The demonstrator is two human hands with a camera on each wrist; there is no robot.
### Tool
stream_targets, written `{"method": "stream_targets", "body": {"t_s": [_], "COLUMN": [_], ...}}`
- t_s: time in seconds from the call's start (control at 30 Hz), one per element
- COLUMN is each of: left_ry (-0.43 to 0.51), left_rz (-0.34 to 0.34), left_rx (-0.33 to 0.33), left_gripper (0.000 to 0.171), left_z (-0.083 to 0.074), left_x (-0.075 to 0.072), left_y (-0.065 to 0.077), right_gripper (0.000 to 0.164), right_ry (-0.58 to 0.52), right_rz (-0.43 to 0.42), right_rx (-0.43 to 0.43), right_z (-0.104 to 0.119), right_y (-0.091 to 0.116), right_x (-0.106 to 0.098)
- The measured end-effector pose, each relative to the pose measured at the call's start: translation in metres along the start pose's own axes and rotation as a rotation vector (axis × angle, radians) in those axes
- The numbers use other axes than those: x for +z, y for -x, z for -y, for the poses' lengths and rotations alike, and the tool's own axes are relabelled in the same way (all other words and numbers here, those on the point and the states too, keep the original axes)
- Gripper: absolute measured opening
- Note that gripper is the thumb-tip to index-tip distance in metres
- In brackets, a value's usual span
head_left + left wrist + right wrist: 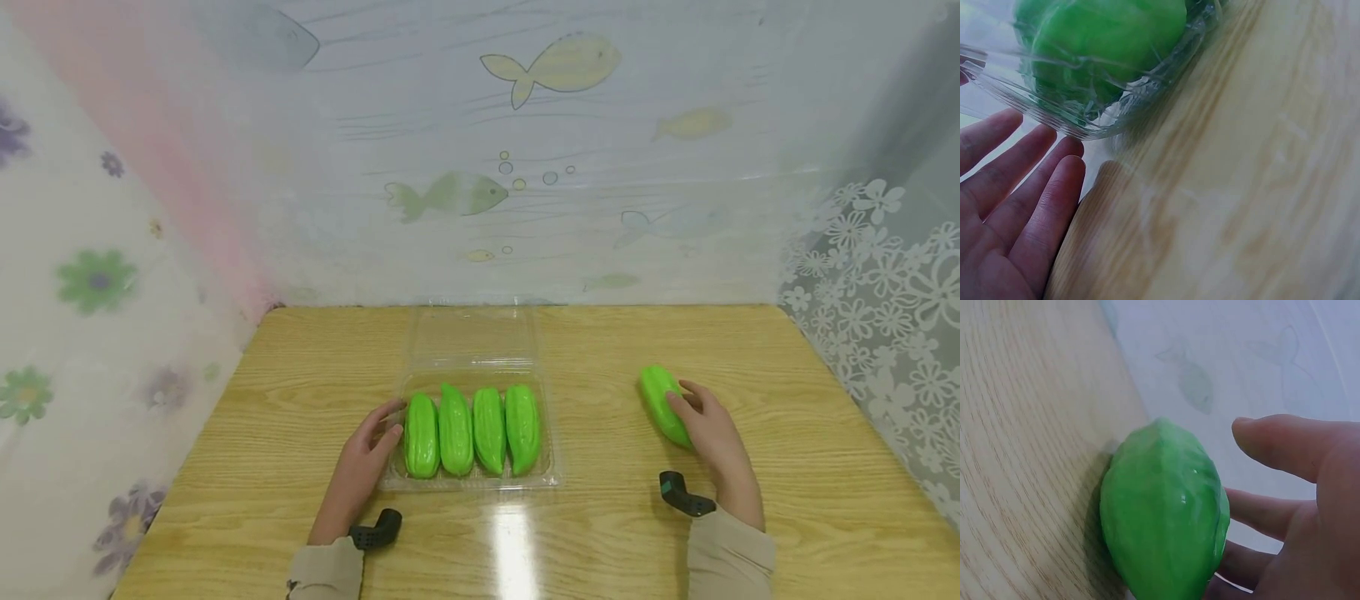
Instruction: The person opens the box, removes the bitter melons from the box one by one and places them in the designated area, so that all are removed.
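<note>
A clear plastic clamshell box [555, 467] lies with its lid folded back, and several bright green ridged gourds [489, 429], like bitter melons, stand side by side in it. At the box's left side is my left hand [367, 458]. Its fingers [1054, 194] are nearly straight, with tips at the box rim in the left wrist view; firm contact is unclear. Right of the box, one more green gourd [663, 406] rests on the table. Beside it is my right hand [712, 437], its thumb [1285, 444] apart from the gourd and its other fingers partly hidden behind it.
The wood-grain table [600, 533] meets a fish-print sheet [562, 233] at its back edge. The raised transparent lid [472, 333] reaches toward that edge. Flower-patterned sheets stand along the left and right sides. A black wrist device [377, 531] sits on each arm.
</note>
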State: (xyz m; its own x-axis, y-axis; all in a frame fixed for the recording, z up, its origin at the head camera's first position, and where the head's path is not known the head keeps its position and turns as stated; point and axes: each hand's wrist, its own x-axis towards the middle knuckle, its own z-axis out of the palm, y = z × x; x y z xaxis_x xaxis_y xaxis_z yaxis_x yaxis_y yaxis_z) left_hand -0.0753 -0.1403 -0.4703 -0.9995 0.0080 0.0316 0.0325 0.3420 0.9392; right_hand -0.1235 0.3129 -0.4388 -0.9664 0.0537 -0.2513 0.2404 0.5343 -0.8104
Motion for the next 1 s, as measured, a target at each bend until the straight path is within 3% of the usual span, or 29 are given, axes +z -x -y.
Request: {"method": "stream_targets", "body": {"t_s": [0.1, 0.23, 0.67, 0.87, 1.0], "left_ry": [-0.008, -0.028, -0.017, -0.021, -0.017], "left_rz": [-0.007, -0.02, -0.018, -0.015, 0.002], "left_rx": [-0.005, 0.008, 0.002, 0.004, -0.01], "left_gripper": [0.041, 0.042, 0.042, 0.043, 0.043], "left_z": [0.011, 0.015, 0.01, 0.014, 0.007], "left_x": [0.0, 0.001, 0.002, 0.002, 0.0], "left_y": [-0.004, -0.004, -0.003, -0.004, -0.002], "right_gripper": [0.076, 0.075, 0.072, 0.071, 0.071], "right_ry": [-0.014, -0.015, -0.013, -0.019, -0.005], "right_rz": [-0.01, -0.024, -0.061, -0.079, -0.111], "right_rx": [-0.004, -0.01, -0.053, -0.052, -0.045], "right_z": [0.002, 0.002, 0.004, 0.003, 0.003], "right_y": [0.001, 0.001, 0.005, 0.006, 0.006], "right_x": [-0.001, -0.001, -0.006, -0.006, -0.007]}}
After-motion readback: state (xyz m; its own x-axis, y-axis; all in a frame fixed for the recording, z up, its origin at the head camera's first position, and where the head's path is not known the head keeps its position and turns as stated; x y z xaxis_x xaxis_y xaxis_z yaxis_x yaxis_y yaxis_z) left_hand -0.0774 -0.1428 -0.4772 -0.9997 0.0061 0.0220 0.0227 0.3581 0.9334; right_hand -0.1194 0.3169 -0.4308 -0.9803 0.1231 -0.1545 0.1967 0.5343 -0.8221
